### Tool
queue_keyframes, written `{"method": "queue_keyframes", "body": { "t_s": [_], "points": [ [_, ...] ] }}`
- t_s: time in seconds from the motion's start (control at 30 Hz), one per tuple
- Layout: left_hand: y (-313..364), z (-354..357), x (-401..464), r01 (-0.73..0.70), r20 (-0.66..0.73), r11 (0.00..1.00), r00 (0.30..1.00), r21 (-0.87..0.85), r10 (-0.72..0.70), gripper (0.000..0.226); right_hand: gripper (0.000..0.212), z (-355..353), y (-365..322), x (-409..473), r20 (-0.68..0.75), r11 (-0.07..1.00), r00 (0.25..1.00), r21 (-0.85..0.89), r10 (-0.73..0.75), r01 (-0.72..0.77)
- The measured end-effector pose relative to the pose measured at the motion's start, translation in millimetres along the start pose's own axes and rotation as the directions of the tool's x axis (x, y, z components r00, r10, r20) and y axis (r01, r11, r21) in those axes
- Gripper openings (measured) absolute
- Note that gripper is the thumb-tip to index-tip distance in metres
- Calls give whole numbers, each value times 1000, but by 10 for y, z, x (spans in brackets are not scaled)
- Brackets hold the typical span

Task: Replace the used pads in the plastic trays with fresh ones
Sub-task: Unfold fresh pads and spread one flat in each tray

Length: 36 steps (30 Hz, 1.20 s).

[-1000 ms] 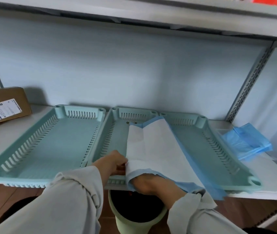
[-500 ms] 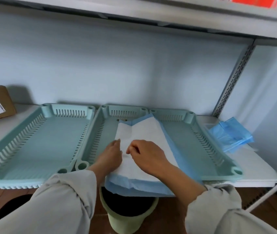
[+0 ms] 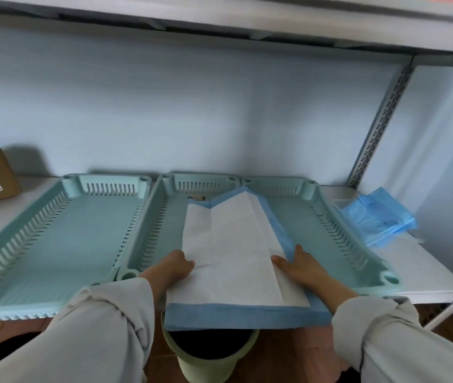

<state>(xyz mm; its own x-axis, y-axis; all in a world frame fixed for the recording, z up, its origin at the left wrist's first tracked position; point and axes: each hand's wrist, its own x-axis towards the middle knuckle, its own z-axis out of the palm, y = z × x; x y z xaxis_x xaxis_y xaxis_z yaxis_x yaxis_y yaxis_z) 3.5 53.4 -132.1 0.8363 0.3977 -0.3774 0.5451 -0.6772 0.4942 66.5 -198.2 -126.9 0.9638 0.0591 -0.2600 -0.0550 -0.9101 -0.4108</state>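
Over middle tray: left hand curled, gripping pad edge; right hand flat, pressing pad

Both arms reach forward from the bottom of the view, each in a loose, light grey sleeve pushed up to the wrist. The left hand is seen from the back, its fingers bent down and its fingertips touching the left edge of the pad. The right hand lies flat, palm down, with the fingers straight and spread a little, pressing on the right side of the same pad. The two hands are apart, at about the same height, wrists bare.
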Motion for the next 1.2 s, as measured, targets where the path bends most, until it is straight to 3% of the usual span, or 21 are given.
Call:
{"method": "queue_keyframes", "body": {
  "t_s": [0.07,0.13,0.23,0.3,0.37,0.5,0.6,0.7,0.8,0.9,1.03,1.2],
  "points": [
    [41,15,54,47,-15,985,999,-164,-50,51,79,-65,-21,43,-11,959,999,280,46,-41],
    [77,40,136,96,-21,927,994,-362,-111,54,74,-119,-36,116,30,817,992,564,123,-118],
    [112,51,204,149,-24,783,979,-603,-205,54,74,-138,-19,273,96,680,975,703,198,-207],
    [111,53,252,152,-19,746,976,-648,-215,51,61,-149,-53,321,90,672,974,711,207,-208],
    [172,60,290,79,-67,794,987,-603,-148,40,55,-153,-40,383,-2,770,982,621,191,-149],
    [469,75,324,-206,-325,902,942,-379,79,36,39,-250,6,480,-237,928,963,371,129,-33],
    [859,141,305,-387,-488,856,852,-343,189,39,38,-417,48,613,-458,963,877,269,143,-17],
    [1180,241,294,-480,-573,809,788,-340,226,40,33,-639,157,737,-597,959,786,282,164,14],
    [1481,384,371,-463,-513,784,830,-413,220,50,33,-835,376,900,-603,961,773,274,197,-31],
    [1714,573,483,-361,-302,850,919,-385,254,70,40,-949,606,1062,-465,965,859,236,213,-111],
    [1823,763,509,-327,-26,941,945,-87,326,55,67,-938,841,1087,-212,974,953,111,217,-197],
    [1924,830,470,-316,78,929,949,191,307,44,67,-745,947,1003,-291,984,942,-10,168,-178]
  ]
}}
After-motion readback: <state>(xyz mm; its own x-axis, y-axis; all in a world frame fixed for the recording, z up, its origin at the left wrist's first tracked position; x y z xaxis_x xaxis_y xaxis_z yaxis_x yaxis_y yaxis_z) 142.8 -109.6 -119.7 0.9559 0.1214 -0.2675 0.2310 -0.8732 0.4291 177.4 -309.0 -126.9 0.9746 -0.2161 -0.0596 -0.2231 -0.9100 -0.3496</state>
